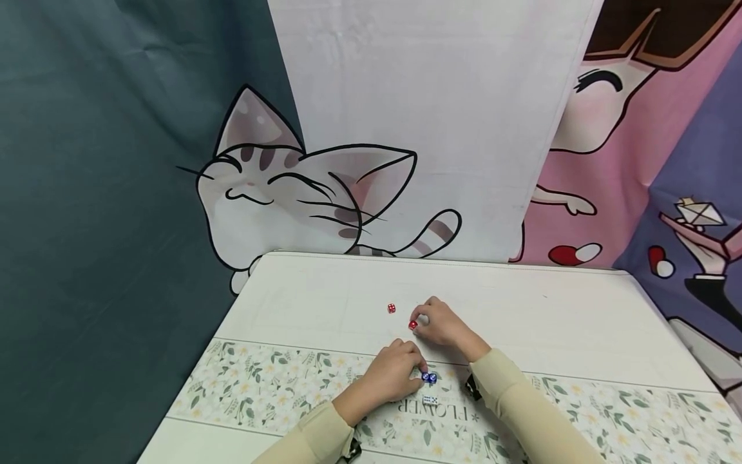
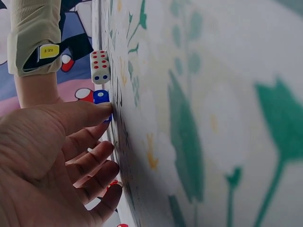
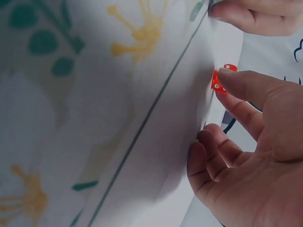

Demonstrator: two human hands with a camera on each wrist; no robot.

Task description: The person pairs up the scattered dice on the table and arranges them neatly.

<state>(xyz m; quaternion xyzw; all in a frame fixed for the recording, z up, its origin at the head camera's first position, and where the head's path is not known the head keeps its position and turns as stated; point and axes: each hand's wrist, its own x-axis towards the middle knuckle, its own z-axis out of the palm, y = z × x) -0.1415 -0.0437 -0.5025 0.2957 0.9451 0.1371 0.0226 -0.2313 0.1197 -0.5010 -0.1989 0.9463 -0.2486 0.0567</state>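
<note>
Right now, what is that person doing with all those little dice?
A person is handling dice on a white table with a flowery runner. The right hand touches a red die with a fingertip; another red die sits apart, just beyond it. The left hand touches a blue die, and a white die lies nearby on the runner.

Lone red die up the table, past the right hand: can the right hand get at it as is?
Probably yes. The lone red die lies apart on bare table, nothing between it and the right hand, though that hand's fingertip already touches another red die.
</note>
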